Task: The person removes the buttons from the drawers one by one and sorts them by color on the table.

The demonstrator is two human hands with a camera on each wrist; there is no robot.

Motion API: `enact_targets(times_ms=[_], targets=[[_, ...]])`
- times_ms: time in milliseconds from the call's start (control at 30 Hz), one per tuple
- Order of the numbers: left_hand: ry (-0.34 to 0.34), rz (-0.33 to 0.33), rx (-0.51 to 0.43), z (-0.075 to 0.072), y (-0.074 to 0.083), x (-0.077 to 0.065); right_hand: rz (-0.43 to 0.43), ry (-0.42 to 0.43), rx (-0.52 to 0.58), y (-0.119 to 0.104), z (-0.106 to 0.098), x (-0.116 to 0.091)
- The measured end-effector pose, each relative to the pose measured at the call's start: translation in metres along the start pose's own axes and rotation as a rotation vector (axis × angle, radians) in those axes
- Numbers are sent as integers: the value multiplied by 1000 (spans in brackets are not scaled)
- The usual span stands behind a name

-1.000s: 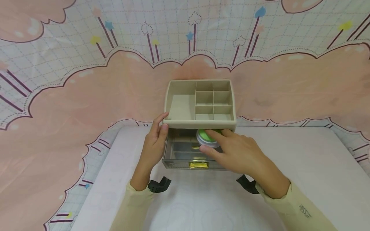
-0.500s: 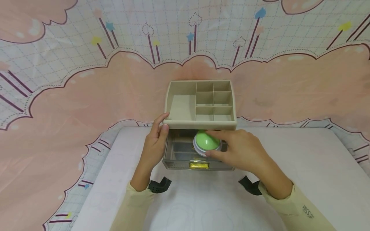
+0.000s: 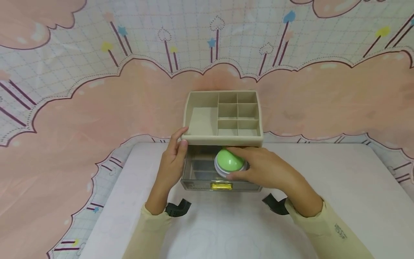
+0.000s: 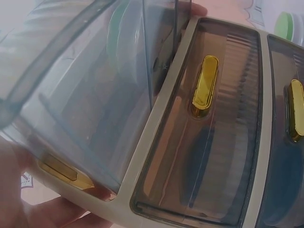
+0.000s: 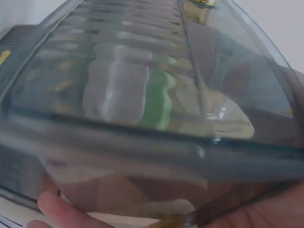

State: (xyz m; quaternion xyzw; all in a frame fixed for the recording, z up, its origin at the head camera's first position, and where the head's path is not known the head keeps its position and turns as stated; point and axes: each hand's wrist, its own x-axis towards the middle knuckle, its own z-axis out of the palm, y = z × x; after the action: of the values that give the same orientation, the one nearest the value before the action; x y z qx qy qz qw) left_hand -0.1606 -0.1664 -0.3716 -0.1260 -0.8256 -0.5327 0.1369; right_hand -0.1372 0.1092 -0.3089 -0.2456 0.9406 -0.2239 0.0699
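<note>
A cream desktop organizer [image 3: 223, 141] stands at the back of the table with its top clear drawer [image 3: 200, 185] pulled out. My left hand [image 3: 173, 162] grips its left front corner, fingertips over the upper rim and thumb at the front. Inside the drawer, a round white jar with a green domed lid [image 3: 229, 161] sits tilted toward the front. My right hand [image 3: 266, 167] pinches the jar from the right, index finger on the lid and thumb near the front rim. Through the clear drawer, the jar's white side [image 5: 116, 90] shows blurred in the right wrist view.
Divided compartments [image 3: 238, 111] form the organizer's top. Below the pulled-out drawer, lower drawers with gold handles [image 4: 205, 83] are shut in the left wrist view. A patterned cloth [image 3: 129, 97] hangs behind the white table [image 3: 323, 172].
The jar has come forward and slightly left from under the organizer's top, with its green lid now more exposed. My right hand moved with it. My left hand stays at the corner.
</note>
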Motion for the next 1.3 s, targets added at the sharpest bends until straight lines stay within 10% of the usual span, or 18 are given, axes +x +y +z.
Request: enact_targets(times_ms=[1300], targets=[[-13,5,-4,-1,1,0,-28,229,-89,2,-6,-5]])
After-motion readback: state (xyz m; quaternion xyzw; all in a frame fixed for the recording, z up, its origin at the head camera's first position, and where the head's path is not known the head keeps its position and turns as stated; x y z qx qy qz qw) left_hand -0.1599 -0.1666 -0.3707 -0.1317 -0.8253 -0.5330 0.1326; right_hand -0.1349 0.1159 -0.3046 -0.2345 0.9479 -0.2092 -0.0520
